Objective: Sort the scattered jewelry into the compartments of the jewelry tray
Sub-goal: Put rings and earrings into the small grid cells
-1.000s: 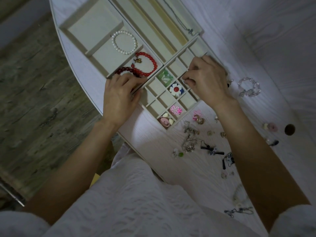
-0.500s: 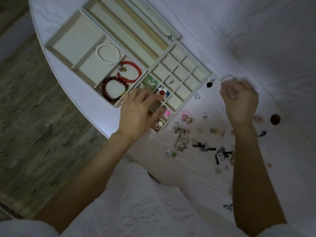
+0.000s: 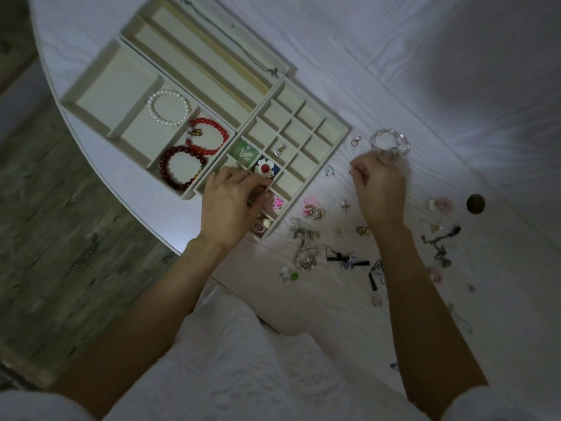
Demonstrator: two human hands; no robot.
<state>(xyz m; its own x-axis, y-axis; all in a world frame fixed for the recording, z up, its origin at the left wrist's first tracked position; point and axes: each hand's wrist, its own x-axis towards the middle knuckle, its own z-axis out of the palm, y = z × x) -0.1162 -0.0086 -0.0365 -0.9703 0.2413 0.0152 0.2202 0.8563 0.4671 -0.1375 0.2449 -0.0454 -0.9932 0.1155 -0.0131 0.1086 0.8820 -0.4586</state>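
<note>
The clear bead bracelet (image 3: 391,143) lies on the bench (image 3: 440,86) just past the right hand (image 3: 379,189), on the far side from the tray (image 3: 343,133). That hand's grip is curled; holding anything? Can't tell. Left hand (image 3: 226,208) rests on the tray's small compartments. Three bracelets already sit in the tray.

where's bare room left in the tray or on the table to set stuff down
Free: the big corner compartment beside the pearl bracelet, and the small cells above the silver ring. Crowded: the table between both hands, strewn with earrings.
</note>
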